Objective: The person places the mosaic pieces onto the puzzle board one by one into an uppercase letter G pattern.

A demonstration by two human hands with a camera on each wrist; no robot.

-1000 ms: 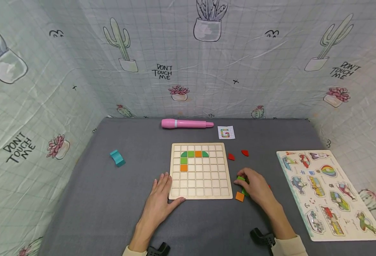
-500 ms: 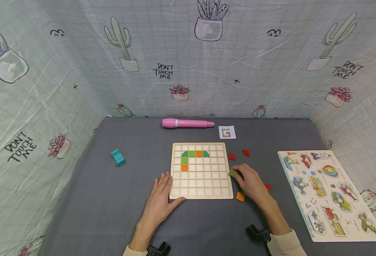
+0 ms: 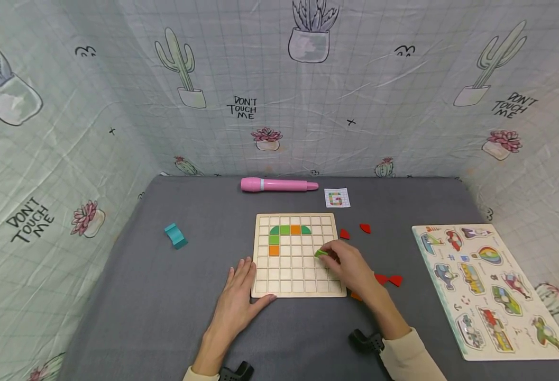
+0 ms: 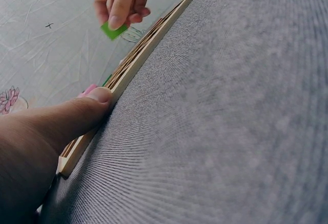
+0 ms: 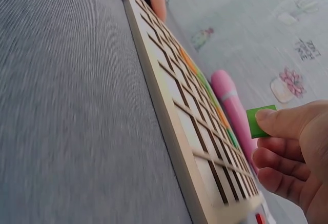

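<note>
Green tile (image 3: 320,253) is pinched in the right hand's (image 3: 350,267) fingers (image 5: 281,122), held just above the wooden grid board (image 3: 300,255). Best lowered flat, squared to one cell, while the left hand (image 3: 238,296) rests open, bracing the board's corner on the table (image 3: 165,312).

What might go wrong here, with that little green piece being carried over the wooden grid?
The green tile is pinched only at its edge by the right hand, so it could slip and drop into the wrong cell. The left hand merely rests against the grid board at one corner; a firm press might slide the board and jog the pieces already placed.
</note>
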